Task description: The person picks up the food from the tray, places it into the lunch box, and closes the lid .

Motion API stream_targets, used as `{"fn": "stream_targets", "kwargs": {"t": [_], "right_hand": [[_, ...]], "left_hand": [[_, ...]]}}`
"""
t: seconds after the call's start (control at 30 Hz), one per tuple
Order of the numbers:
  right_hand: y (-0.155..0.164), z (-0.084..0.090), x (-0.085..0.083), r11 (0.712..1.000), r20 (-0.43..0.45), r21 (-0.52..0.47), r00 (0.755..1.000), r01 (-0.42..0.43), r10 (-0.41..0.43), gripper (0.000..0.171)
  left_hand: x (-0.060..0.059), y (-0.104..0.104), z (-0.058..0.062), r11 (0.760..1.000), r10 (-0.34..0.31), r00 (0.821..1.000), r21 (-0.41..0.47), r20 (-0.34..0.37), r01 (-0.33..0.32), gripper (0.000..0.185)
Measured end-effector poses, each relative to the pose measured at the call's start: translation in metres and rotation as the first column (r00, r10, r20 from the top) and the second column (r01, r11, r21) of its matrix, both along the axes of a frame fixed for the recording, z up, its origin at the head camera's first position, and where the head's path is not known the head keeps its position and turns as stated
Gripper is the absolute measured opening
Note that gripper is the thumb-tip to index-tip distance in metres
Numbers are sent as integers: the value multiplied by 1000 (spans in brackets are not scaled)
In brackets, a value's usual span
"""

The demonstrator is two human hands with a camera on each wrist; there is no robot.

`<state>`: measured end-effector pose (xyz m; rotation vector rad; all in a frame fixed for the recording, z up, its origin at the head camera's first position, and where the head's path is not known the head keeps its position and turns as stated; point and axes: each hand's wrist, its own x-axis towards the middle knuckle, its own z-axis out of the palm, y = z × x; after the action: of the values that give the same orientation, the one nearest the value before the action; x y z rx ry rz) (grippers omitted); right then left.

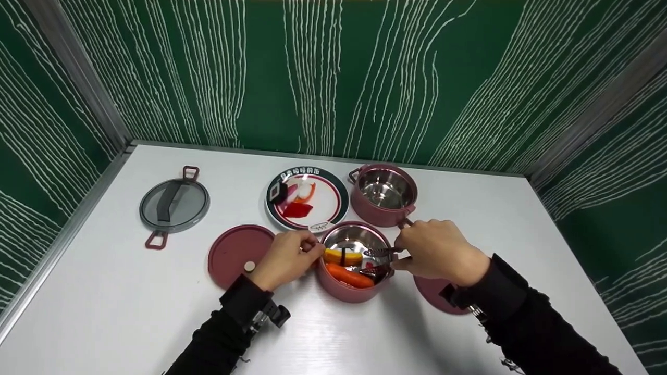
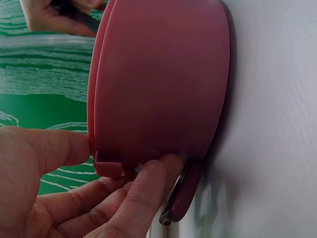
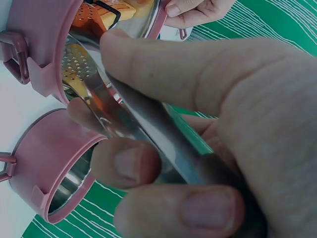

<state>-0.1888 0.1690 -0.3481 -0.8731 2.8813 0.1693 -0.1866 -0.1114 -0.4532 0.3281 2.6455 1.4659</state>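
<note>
My left hand [image 1: 285, 259] grips the near pot [image 1: 354, 263] at its left side, thumb on the rim and fingers [image 2: 148, 191] curled under the small lug by its handle (the left wrist view shows this close up, with the pink wall filling most of the frame). My right hand [image 1: 437, 251] is closed around a pair of metal tongs [image 1: 382, 252], thumb on top and fingers pinching underneath, and the perforated tips [image 3: 77, 67] reach over the pot's right rim into its steel inside. Whether the tips are touching any food I cannot tell. The pot stands upright on the white table [image 1: 104, 291], near the front and between my two hands, and in it lie a yellow piece with a dark band [image 1: 342, 256] and an orange carrot [image 1: 350, 276] just beside it. A second pot [image 1: 384, 194] stands just behind, its steel bowl bare. To its left is a plate [image 1: 307, 198] with red and white pieces on it. A pink lid [image 1: 237, 254] lies flat beside my left hand, another pink lid [image 1: 436, 296] lies partly under my right wrist, and a grey glass lid [image 1: 174, 205] rests well apart at the left
</note>
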Motion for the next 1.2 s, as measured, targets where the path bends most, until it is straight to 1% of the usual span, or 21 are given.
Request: {"fn": "stream_targets", "kwargs": {"t": [0.2, 0.37, 0.53, 0.67, 0.73, 0.87, 0.97, 1.1, 1.2], "right_hand": [[3, 2, 1, 1000, -1, -21, 1000, 4, -4, 19], [5, 9, 3, 999, 27, -32, 999, 34, -33, 21], [10, 17, 5, 997, 38, -66, 998, 50, -48, 18], [15, 23, 4, 993, 46, -108, 998, 44, -40, 16], [17, 26, 3, 991, 48, -123, 998, 41, -36, 21], [18, 30, -1, 988, 50, -152, 998, 40, -33, 23], [17, 30, -5, 985, 26, -170, 999, 37, -33, 26], [11, 27, -11, 978, -33, -208, 999, 16, -24, 33], [5, 24, -19, 972, -59, -233, 998, 8, -23, 31]], "left_hand": [[0, -1, -1, 1000, -6, 999, -25, -38, 5, 14], [0, -1, 0, 1000, -4, 1000, -27, -30, 3, 14], [0, -1, 0, 1000, -5, 1000, -23, -13, 5, 14], [-1, -1, 0, 1000, -6, 1000, -17, 7, 7, 14], [-1, -1, 0, 1000, -10, 1000, -14, 11, 10, 14], [-2, -2, 0, 1000, -15, 1000, -15, 11, 15, 14], [-2, -2, 0, 1000, -18, 1000, -18, 15, 18, 14], [-2, -2, 0, 999, -9, 1000, -33, -7, 9, 15], [-1, -2, 0, 999, -8, 1000, -36, -15, 7, 14]]}}
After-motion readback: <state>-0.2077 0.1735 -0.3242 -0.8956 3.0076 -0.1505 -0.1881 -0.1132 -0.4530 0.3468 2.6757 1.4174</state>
